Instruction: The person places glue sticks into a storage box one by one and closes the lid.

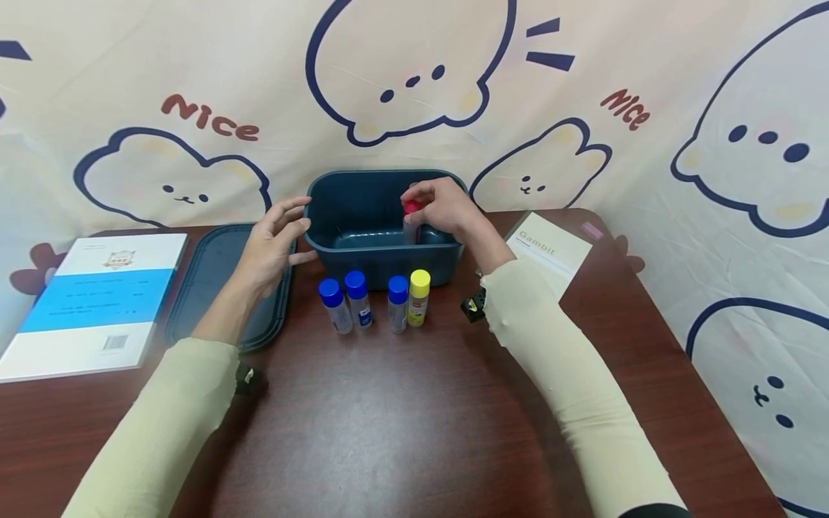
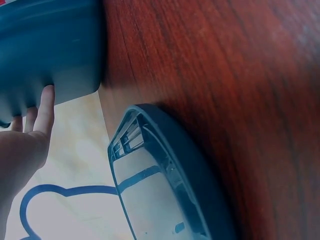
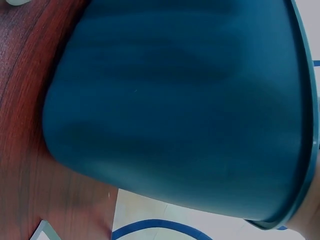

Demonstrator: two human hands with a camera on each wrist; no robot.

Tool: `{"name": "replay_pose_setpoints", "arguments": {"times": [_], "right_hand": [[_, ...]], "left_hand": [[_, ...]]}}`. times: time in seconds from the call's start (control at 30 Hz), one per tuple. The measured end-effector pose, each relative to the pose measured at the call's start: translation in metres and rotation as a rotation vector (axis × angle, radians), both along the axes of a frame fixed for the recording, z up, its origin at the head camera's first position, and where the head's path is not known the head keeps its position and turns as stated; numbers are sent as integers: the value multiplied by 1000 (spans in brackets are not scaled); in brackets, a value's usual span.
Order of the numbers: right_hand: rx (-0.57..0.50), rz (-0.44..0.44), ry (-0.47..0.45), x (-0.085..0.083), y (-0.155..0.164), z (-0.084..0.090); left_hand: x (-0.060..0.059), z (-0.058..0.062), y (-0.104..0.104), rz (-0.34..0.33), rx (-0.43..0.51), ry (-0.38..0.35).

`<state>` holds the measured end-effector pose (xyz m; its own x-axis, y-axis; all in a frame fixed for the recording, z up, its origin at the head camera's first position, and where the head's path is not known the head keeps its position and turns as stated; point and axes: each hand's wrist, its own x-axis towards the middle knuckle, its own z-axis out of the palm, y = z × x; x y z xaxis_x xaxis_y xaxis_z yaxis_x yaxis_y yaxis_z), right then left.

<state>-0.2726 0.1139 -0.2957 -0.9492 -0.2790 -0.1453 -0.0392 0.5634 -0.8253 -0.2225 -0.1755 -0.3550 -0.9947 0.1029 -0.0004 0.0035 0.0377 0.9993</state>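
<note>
Bin (image 1: 363,208), dark blue plastic, stood at the back of the wooden counter (image 1: 401,417), its matching lid (image 1: 214,280) lying flat just to its left. Right hand (image 1: 443,208) reached over the bin's rim, fingers closed on a red-capped bottle (image 1: 411,221) held upright inside the bin, near its right wall — whether the bottle touched the bottom could not be told. Left hand (image 1: 272,241) rested against the bin's left wall, fingers straight and slightly spread, holding nothing; the left wrist view showed the fingertips (image 2: 46,107) touching the wall. In front of the bin stood a row of four small bottles — three blue-capped bottles (image 1: 359,298) and one yellow-capped bottle (image 1: 419,297) at the right end. White-and-blue booklet (image 1: 97,302) lay at the far left; a pale booklet printed "Gambit" (image 1: 550,252) lay at the right.
</note>
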Motion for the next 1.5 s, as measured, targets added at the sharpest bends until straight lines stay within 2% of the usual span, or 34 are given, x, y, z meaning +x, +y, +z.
{"name": "replay_pose_setpoints", "arguments": {"times": [0.57, 0.8, 1.33, 1.5], "right_hand": [[-46, -20, 60, 6, 3, 9], [-107, -26, 86, 9, 9, 16], [-255, 71, 195, 25, 28, 17], [-309, 111, 190, 32, 34, 12]], "left_hand": [[1, 1, 1, -1, 7, -2], [1, 0, 0, -4, 1, -3], [1, 1, -1, -10, 3, -1], [1, 1, -1, -16, -1, -1]]}}
